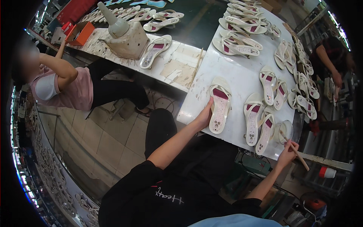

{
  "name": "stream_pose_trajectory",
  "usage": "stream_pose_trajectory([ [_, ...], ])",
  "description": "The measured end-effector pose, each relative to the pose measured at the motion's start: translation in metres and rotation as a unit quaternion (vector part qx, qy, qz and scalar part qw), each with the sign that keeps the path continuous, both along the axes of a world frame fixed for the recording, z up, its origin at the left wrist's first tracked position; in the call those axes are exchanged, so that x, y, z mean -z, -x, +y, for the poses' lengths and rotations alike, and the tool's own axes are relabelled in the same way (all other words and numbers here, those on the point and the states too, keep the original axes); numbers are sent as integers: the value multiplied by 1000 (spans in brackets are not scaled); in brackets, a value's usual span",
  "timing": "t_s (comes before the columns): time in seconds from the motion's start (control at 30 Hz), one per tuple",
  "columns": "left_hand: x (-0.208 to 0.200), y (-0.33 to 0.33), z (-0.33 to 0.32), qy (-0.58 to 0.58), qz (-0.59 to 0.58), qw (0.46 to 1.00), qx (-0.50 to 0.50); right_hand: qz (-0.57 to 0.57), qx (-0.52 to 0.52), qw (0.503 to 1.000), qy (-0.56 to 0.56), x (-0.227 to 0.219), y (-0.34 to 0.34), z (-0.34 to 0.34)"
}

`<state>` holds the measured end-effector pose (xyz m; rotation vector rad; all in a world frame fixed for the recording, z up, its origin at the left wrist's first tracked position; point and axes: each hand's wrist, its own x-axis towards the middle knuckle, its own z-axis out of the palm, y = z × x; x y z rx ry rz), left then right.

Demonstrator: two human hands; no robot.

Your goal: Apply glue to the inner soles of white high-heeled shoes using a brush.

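My left hand [205, 115] grips the side of a white sandal [219, 111] with a dark red patch on its insole and crossed straps. The sandal lies along the table's near left part, heel end toward me. In my right hand [288, 152] is a thin wooden-handled brush [302, 161], pinched between closed fingers. The brush's far end reaches into a clear round bowl [290, 128] at the table's near right edge. Just left of the bowl lie a pair of similar sandals [252, 121], and another pair [268, 85] sits beyond them.
Rows of white sandals [238, 43] cover the far and right parts of the white table [196, 102]. One more sandal [155, 53] lies on the adjoining bench, beside a lamp-like grey funnel [117, 26] on a block. A co-worker [75, 83] sits left; another person [329, 56] works at right.
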<state>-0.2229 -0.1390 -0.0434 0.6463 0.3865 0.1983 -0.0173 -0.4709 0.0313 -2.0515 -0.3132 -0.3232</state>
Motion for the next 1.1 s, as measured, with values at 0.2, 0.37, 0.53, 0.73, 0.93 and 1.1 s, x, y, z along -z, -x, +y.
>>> stream_pose_trajectory([
  [0.2, -16, -3, 2, 33, -2, 998, 49, -6, 17, 997, -82, 1, 8, 6],
  [0.37, -14, 2, -11, 7, 6, 999, 54, 21, -41, 996, -70, 14, 7, -11],
  [0.53, -35, 15, -18, -32, 18, 999, -7, 55, 53, 956, -282, 20, -3, -27],
  [0.73, -55, 26, -19, -100, -12, 990, -103, 123, 29, 851, -509, 8, -5, -33],
  [0.93, -107, 43, -10, -123, -80, 972, -182, 76, -129, 842, -518, -97, 81, 57],
  [1.1, -160, 66, -19, -124, -101, 969, -185, 63, -235, 827, -507, -123, 168, 106],
])
